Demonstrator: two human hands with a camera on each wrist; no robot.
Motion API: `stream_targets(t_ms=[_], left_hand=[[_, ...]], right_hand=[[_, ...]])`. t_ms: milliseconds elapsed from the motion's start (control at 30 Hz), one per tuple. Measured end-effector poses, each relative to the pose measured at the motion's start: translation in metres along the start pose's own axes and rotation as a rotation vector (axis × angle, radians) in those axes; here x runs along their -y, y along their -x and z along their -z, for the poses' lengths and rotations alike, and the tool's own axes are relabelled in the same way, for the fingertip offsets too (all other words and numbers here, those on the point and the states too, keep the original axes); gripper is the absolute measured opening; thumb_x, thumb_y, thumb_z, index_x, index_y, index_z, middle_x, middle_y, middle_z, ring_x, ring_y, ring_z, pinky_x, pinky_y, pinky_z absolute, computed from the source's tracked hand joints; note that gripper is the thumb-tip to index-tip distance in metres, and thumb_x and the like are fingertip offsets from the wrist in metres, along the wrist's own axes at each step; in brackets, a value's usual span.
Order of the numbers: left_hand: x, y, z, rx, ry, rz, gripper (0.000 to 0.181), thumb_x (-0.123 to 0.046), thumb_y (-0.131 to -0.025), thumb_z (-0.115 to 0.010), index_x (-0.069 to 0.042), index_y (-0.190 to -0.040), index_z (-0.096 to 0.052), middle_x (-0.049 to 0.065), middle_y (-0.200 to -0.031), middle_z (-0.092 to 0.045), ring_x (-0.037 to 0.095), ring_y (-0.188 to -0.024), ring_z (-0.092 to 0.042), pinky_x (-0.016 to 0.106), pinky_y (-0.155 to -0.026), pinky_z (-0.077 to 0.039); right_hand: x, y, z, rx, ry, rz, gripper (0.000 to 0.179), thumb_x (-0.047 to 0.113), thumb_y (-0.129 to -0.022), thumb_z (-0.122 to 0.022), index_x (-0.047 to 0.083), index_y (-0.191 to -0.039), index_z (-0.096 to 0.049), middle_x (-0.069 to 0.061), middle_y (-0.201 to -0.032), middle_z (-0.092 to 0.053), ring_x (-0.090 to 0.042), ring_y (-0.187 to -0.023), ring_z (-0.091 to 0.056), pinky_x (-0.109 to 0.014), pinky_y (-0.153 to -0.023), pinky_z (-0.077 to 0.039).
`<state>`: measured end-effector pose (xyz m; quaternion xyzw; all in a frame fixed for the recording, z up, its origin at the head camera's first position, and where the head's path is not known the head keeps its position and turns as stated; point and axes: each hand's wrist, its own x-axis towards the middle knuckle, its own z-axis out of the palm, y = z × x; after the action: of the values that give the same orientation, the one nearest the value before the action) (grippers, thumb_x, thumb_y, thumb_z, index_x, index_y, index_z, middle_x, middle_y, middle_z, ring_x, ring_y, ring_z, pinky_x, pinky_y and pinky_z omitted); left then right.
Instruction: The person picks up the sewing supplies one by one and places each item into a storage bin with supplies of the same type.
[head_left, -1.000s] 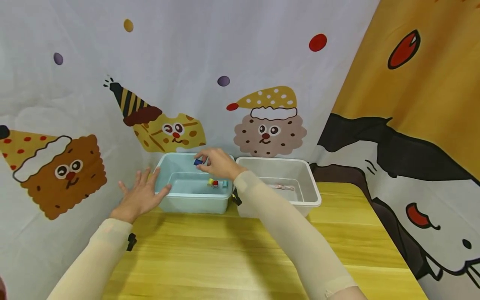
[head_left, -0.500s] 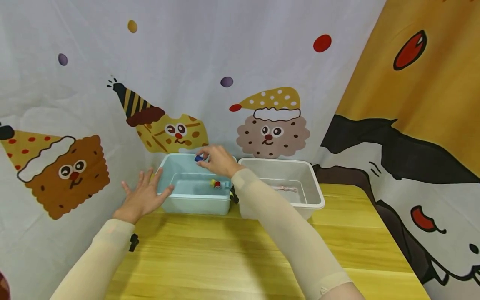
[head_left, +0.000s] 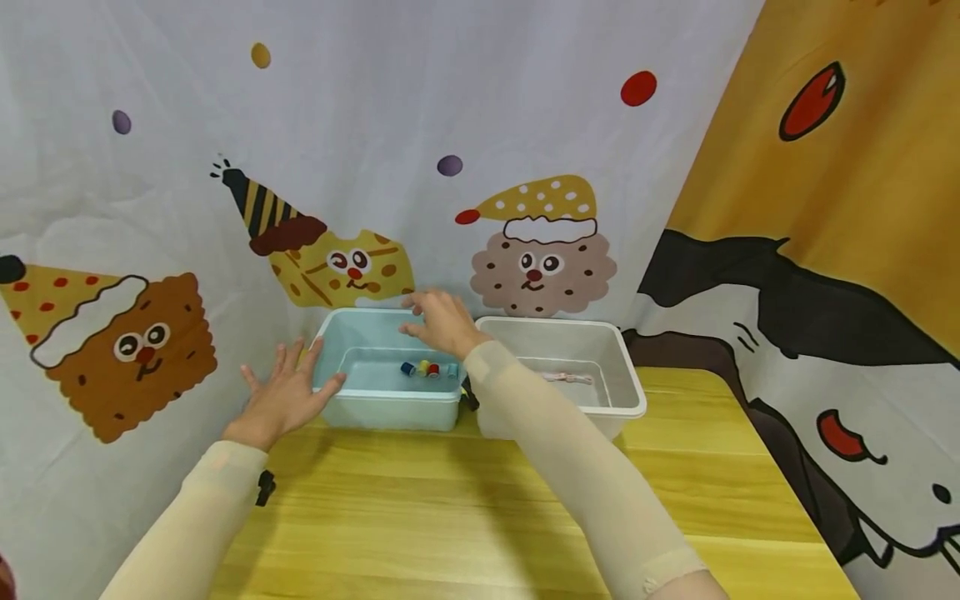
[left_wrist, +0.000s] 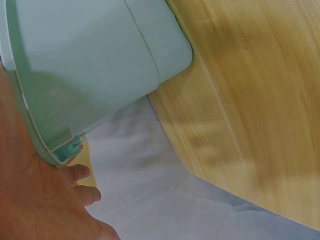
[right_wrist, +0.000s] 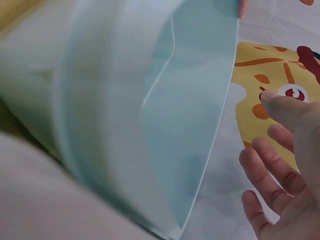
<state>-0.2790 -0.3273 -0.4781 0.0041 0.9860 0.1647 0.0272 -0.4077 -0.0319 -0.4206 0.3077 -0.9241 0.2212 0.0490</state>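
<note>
A light blue plastic bin (head_left: 393,412) stands at the back of the table. On its floor lie a small dark blue spool-like cylinder (head_left: 407,368) and similar yellow (head_left: 423,367), red (head_left: 433,371) and pale blue (head_left: 453,371) pieces. My left hand (head_left: 281,402), fingers spread, touches the bin's left rim; the left wrist view shows the palm against that rim. Above the bin's back right part hovers my right hand (head_left: 441,323), its fingers loosely bent around nothing. In the right wrist view this hand (right_wrist: 287,170) is apart from the bin wall (right_wrist: 200,105).
Close on the right of the blue bin is a white bin (head_left: 636,392) with a thin pinkish item (head_left: 568,378) inside. Wood-grain tabletop (head_left: 420,500) extends in front of both. A printed cartoon curtain (head_left: 375,108) hangs right behind the bins.
The dark blue cylinder was pinched in my right hand; it now lies in the blue bin beside the yellow piece. The right fingers have parted. My left hand stays at the rim.
</note>
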Motion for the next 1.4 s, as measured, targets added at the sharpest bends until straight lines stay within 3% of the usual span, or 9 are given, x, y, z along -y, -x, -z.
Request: stream_targets(t_ms=[267,600,1033,1400], left_hand=[[-0.003,0.002,0.003,0.007,0.0,-0.011,0.111,-0.089,-0.112,-0.034,-0.013,-0.189,-0.007,0.032,-0.194,0.002,0.066,-0.178,0.006,0.101,-0.121,0.019],[-0.002,0.006,0.005,0.018,0.002,-0.01,0.111,-0.087,-0.113,-0.035,-0.012,-0.189,-0.005,0.035,-0.193,0.003,0.068,-0.176,0.004,0.102,-0.119,0.019],[-0.002,0.003,0.003,0.028,0.011,-0.017,0.113,-0.089,-0.112,-0.034,-0.012,-0.189,-0.003,0.038,-0.191,0.006,0.07,-0.175,0.008,0.103,-0.118,0.022],[-0.002,0.004,0.004,0.018,0.014,-0.024,0.112,-0.088,-0.113,-0.035,-0.011,-0.189,-0.004,0.038,-0.192,0.006,0.071,-0.174,0.007,0.102,-0.117,0.022]], right_hand=[[-0.004,0.022,0.01,-0.036,-0.027,0.03,0.04,0.04,-0.112,-0.082,0.02,-0.147,-0.08,-0.006,-0.136,-0.082,-0.023,-0.12,-0.079,-0.041,-0.102,-0.066],[-0.013,0.046,0.023,-0.071,-0.103,0.061,0.035,0.035,-0.113,-0.081,0.015,-0.142,-0.082,-0.012,-0.135,-0.082,-0.034,-0.121,-0.082,-0.046,-0.105,-0.067],[-0.024,0.086,0.035,-0.115,-0.091,0.096,0.034,0.033,-0.114,-0.079,0.015,-0.143,-0.082,-0.01,-0.132,-0.083,-0.026,-0.113,-0.081,-0.041,-0.099,-0.068],[-0.04,0.123,0.039,-0.178,-0.096,0.123,0.026,0.024,-0.114,-0.078,0.01,-0.135,-0.084,-0.013,-0.125,-0.084,-0.03,-0.108,-0.083,-0.042,-0.095,-0.068]])
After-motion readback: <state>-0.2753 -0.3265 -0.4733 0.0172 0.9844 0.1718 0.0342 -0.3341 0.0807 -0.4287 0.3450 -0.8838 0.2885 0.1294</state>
